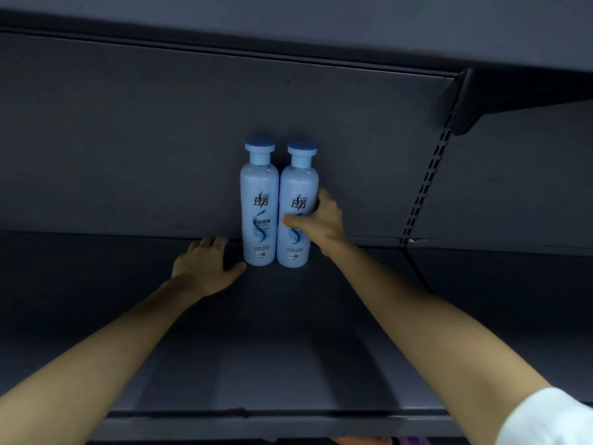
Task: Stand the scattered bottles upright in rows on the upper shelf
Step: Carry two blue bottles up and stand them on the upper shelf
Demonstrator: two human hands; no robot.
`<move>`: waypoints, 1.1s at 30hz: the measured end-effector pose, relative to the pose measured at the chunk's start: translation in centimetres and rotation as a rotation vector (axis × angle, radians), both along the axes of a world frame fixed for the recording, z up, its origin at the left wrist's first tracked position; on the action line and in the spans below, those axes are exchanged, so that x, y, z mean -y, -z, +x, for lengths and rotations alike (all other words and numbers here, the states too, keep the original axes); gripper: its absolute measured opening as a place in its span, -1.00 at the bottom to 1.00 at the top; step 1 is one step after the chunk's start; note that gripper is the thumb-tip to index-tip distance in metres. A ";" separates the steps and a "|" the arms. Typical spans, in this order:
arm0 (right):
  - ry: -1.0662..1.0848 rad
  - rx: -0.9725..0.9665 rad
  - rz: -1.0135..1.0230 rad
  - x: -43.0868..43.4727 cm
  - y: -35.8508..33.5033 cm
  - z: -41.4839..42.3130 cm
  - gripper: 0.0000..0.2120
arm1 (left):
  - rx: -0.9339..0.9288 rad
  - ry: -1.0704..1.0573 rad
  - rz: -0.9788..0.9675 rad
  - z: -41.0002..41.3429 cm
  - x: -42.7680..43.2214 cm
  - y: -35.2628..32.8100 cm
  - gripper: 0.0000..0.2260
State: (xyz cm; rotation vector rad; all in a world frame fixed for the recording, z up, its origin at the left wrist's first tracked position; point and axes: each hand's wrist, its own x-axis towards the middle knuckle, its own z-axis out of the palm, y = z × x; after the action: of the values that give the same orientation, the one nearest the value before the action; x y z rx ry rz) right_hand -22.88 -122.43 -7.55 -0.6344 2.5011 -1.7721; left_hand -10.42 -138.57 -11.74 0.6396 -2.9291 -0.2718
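Observation:
Two pale blue bottles with darker blue caps stand upright side by side against the back panel of the dark shelf (288,332). My right hand (321,220) grips the right bottle (298,184) around its middle, thumb across the label. The left bottle (259,194) touches it. My left hand (205,264) rests flat on the shelf just left of the left bottle, thumb close to its base.
Another dark shelf (321,27) hangs overhead. A slotted upright (426,178) and a bracket (462,104) mark the bay's right side. The front lip of the shelf (256,425) runs across the bottom.

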 end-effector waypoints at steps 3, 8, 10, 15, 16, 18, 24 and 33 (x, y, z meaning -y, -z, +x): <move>-0.006 0.005 -0.009 0.1 0.0 -0.2 -0.45 | 0.003 0.005 -0.005 -0.1 0.1 0.0 -0.39; -0.011 0.008 -0.020 0.1 0.0 -0.2 -0.44 | 0.015 0.010 -0.009 -0.3 0.1 0.1 -0.38; -0.020 0.016 -0.029 0.1 0.0 -0.2 -0.44 | 0.015 0.016 -0.009 -0.4 0.1 0.1 -0.38; -0.047 0.023 -0.024 -0.1 -0.3 -0.1 -0.42 | 0.013 0.027 -0.001 -0.6 0.0 0.1 -0.38; -0.051 0.020 -0.018 -0.1 -0.3 -0.1 -0.43 | 0.010 0.030 -0.001 -0.6 0.0 0.1 -0.38; -0.058 0.014 -0.008 -0.2 -0.3 -0.1 -0.43 | 0.009 0.034 0.001 -0.6 0.0 0.1 -0.38; -0.068 0.020 -0.011 -0.4 -0.3 -0.1 -0.42 | 0.008 0.054 0.004 -0.7 -0.2 0.2 -0.40; -0.066 0.057 0.071 -0.5 -0.3 0.3 -0.39 | -0.005 0.069 0.004 -0.4 -0.1 0.2 -0.40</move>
State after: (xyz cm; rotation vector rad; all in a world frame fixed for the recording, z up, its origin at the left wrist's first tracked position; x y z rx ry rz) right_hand -22.62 -121.90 -7.23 -0.6448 2.4639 -1.6476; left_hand -10.84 -138.43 -11.97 0.5380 -2.9507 -0.2864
